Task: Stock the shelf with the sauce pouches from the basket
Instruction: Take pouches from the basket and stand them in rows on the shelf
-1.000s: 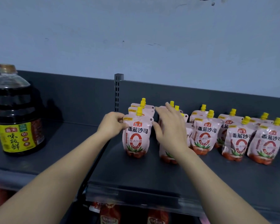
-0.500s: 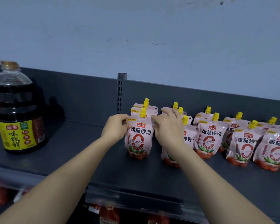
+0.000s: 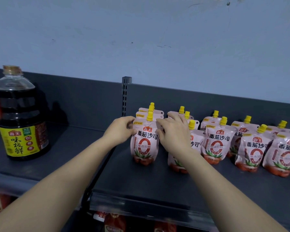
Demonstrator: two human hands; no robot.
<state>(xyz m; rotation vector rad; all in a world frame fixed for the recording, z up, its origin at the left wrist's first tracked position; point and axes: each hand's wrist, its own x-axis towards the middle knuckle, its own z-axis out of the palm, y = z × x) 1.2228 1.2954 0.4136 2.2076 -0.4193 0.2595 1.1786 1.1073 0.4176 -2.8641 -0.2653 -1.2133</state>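
Several pink sauce pouches with yellow caps stand in rows on the dark grey shelf. The front pouch of the leftmost row stands upright between my two hands. My left hand pinches its upper left edge with curled fingers. My right hand grips its upper right edge, with the thumb on the pouch's side, and covers part of the second row. More pouches stand to the right. The basket is out of view.
A large dark soy sauce bottle with a yellow label stands on the left shelf section. A slotted upright post divides the back panel. Red packages sit on the lower shelf. A pale wall rises behind.
My right hand has moved left from the second row onto the front pouch's right edge. My left hand stays at its left edge. The camera has shifted slightly.
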